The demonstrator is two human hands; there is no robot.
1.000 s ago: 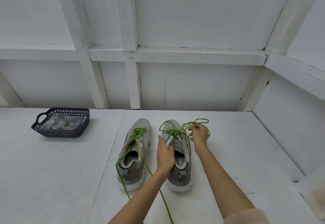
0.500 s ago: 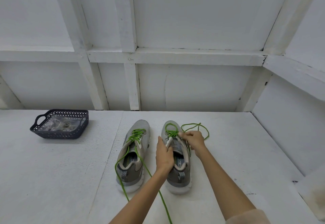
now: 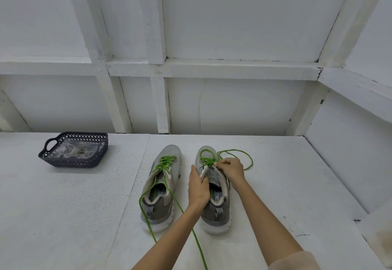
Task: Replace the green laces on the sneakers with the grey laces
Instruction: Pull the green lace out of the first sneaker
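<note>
Two sneakers (image 3: pixel 169 152), two green laces (image 3: pixel 166 160), one basket (image 3: pixel 70 163)

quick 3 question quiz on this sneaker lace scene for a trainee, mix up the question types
1. True or false: the left sneaker is laced in green.
2. What does the right hand pinch? A) the green lace at the eyelets of the right sneaker B) scissors C) a sock
3. Fill in: the left hand holds the right sneaker, and the dark basket stands to the ___ of both sneakers.
Key: 1 true; 2 A; 3 left.
</note>
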